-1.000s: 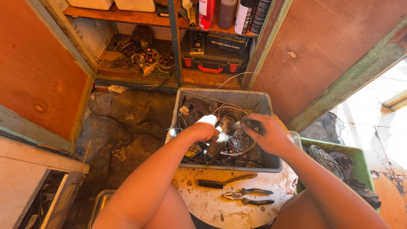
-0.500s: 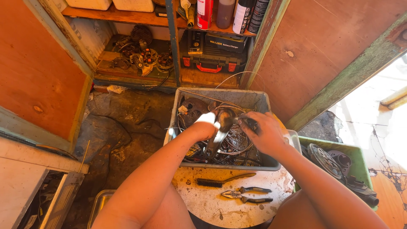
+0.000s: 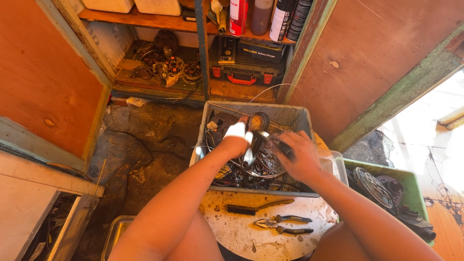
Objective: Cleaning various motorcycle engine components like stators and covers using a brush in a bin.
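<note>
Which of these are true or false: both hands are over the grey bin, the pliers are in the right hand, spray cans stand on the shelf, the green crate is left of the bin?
1. Both hands, left hand and right hand, are over the grey bin: true.
2. The pliers are in the right hand: false, they lie on the round table.
3. Spray cans stand on the shelf: true.
4. The green crate is left of the bin: false, it is to its right.

Harsh sunlight from right, overexposed glare, warm cast, sharp focus.
</note>
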